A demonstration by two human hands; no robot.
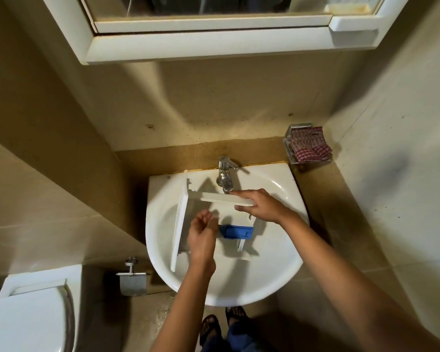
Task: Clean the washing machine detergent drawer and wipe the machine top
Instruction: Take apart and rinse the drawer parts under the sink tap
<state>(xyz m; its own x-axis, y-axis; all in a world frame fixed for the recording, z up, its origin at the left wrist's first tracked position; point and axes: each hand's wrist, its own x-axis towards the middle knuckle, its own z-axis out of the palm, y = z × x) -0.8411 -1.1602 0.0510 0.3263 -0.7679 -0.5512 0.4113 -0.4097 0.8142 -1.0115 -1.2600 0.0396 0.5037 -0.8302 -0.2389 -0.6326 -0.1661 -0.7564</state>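
Note:
The white detergent drawer [181,224] lies inside the white sink [277,262], its front panel at the left and a blue insert [236,231] in its middle. My right hand [261,205] grips the drawer's far side wall just below the tap [225,177]. Over the inside of the drawer my left hand [201,240] hovers with loosely bent fingers and holds nothing. No water is seen running from the tap.
A red-checked cloth [310,146] sits in a wall soap dish at the right corner. A toilet [23,318] stands at the lower left, with a paper holder [132,279] beside it. A mirror cabinet [214,34] hangs overhead.

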